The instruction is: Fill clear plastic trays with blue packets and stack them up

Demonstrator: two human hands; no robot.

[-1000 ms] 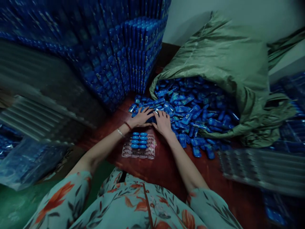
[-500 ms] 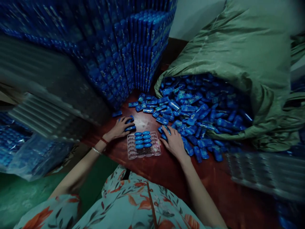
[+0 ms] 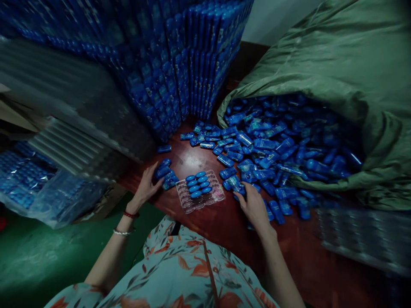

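Note:
A clear plastic tray (image 3: 213, 197) with rows of molded hollows lies tilted on the red-brown tabletop. Several small blue bottles (image 3: 199, 185) stand in its middle, their rounded ends up. Left of the tray, my left hand (image 3: 146, 188) has its thumb and fingers apart, beside a small cluster of blue bottles (image 3: 167, 174) that it touches at the edge. On the other side, the fingers of my right hand (image 3: 257, 209) curl round a blue bottle (image 3: 236, 185) at the near edge of a loose pile (image 3: 253, 149); the fingertips are partly hidden.
A green cloth sack (image 3: 321, 60) lies open at the right, spilling blue bottles. Tall stacks of filled trays (image 3: 205, 64) rise behind. Nested empty trays (image 3: 80, 98) stand at left, and more trays (image 3: 362, 239) lie at right. One loose bottle (image 3: 164, 149) sits near the left stack.
My left hand has drawn back and spread beside the bottle cluster. My right hand has moved right and nearer to me, fingers now curled. The tray has turned slightly; the view has shifted.

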